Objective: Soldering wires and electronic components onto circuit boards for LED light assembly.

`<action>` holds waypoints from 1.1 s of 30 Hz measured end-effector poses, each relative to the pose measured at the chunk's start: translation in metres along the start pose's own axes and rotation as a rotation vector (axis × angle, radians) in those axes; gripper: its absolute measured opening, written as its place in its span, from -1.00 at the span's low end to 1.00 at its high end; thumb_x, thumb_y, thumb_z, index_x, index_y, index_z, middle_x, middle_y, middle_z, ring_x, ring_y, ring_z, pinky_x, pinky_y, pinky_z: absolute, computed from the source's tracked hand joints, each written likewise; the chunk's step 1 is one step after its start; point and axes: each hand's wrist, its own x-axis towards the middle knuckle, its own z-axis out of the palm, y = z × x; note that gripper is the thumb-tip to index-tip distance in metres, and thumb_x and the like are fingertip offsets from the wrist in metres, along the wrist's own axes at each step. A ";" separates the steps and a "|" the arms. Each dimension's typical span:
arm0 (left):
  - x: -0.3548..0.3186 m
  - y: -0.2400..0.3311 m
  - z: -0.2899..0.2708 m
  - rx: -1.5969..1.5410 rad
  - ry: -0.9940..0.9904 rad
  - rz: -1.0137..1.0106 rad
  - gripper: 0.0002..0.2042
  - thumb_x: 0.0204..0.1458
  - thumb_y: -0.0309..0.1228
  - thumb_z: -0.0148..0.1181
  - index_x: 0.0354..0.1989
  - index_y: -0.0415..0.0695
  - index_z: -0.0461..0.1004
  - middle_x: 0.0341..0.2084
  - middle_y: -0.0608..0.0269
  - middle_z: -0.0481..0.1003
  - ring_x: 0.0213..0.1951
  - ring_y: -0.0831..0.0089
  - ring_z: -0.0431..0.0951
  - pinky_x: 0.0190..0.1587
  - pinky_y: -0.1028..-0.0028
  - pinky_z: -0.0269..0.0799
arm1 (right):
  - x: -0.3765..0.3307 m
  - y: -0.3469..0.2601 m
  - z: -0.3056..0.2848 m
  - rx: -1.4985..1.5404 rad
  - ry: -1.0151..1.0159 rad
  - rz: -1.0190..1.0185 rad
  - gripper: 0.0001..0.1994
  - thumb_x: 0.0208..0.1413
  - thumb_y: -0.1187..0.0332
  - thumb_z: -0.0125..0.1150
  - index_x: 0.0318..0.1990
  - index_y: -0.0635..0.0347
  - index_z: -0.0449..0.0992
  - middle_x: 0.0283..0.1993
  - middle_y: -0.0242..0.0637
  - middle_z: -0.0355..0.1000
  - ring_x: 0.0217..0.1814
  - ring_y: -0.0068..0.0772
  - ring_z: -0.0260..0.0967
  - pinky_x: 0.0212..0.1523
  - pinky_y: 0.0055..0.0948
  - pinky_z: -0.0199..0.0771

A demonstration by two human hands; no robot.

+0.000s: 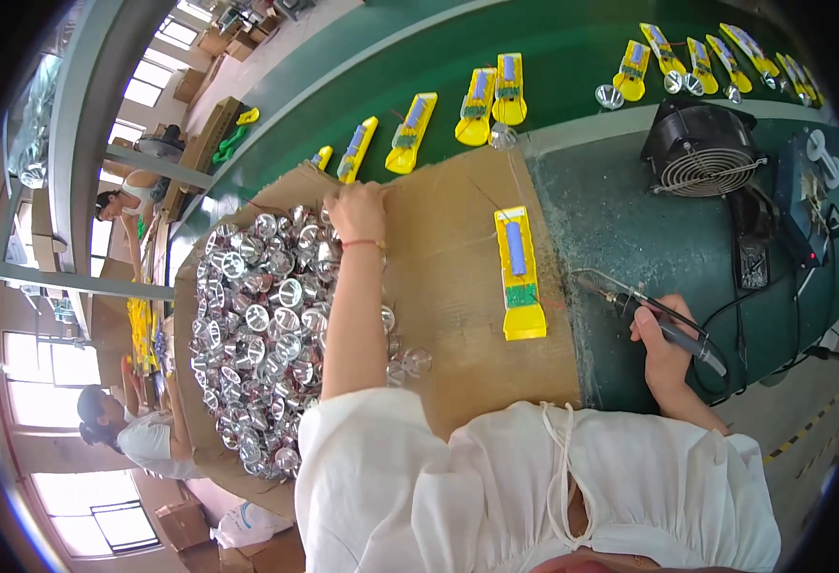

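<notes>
Heap of shiny silver reflector cups (pixel 262 334) on cardboard, black soldering iron (pixel 672 329) (held, tip leftward)

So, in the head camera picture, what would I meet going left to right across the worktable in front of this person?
Heap of shiny reflector cups → left hand reaching into it → yellow casing on cardboard → right hand holding soldering iron → black fan.

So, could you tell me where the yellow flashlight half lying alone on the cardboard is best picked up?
Probably across the long sides of the yellow flashlight half, near its middle. It lies flat, open face up, with the blue cell and green board inside. Coming from above avoids those parts, and the cardboard beside it is bare.
</notes>
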 end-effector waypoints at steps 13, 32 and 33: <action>-0.160 0.109 -0.093 -1.281 -0.306 -0.273 -0.90 -0.15 -0.48 0.20 -0.50 -0.26 0.49 -0.37 0.05 0.47 -0.30 0.27 0.48 -0.25 0.42 0.38 | 0.002 -0.013 0.018 -0.164 -0.228 -0.188 -0.85 -0.09 0.46 0.25 -0.45 0.29 0.37 -0.54 -0.31 0.38 -0.56 -0.63 0.30 -0.55 -0.62 0.29; -0.176 0.121 -0.072 -1.362 -0.324 -0.353 -0.91 -0.16 -0.49 0.20 -0.53 -0.26 0.48 -0.43 0.10 0.46 -0.31 0.29 0.46 -0.24 0.41 0.35 | -0.007 -0.002 0.027 -0.242 -0.248 -0.167 -0.85 -0.07 0.43 0.25 -0.44 0.27 0.40 -0.60 -0.40 0.36 -0.58 -0.72 0.24 -0.57 -0.65 0.24; -0.176 0.121 -0.069 -1.370 -0.325 -0.359 -0.91 -0.16 -0.49 0.19 -0.54 -0.26 0.48 -0.43 0.11 0.46 -0.32 0.29 0.45 -0.24 0.41 0.35 | -0.008 -0.003 0.027 -0.243 -0.249 -0.166 -0.85 -0.07 0.43 0.25 -0.44 0.27 0.40 -0.60 -0.40 0.36 -0.58 -0.72 0.24 -0.57 -0.65 0.24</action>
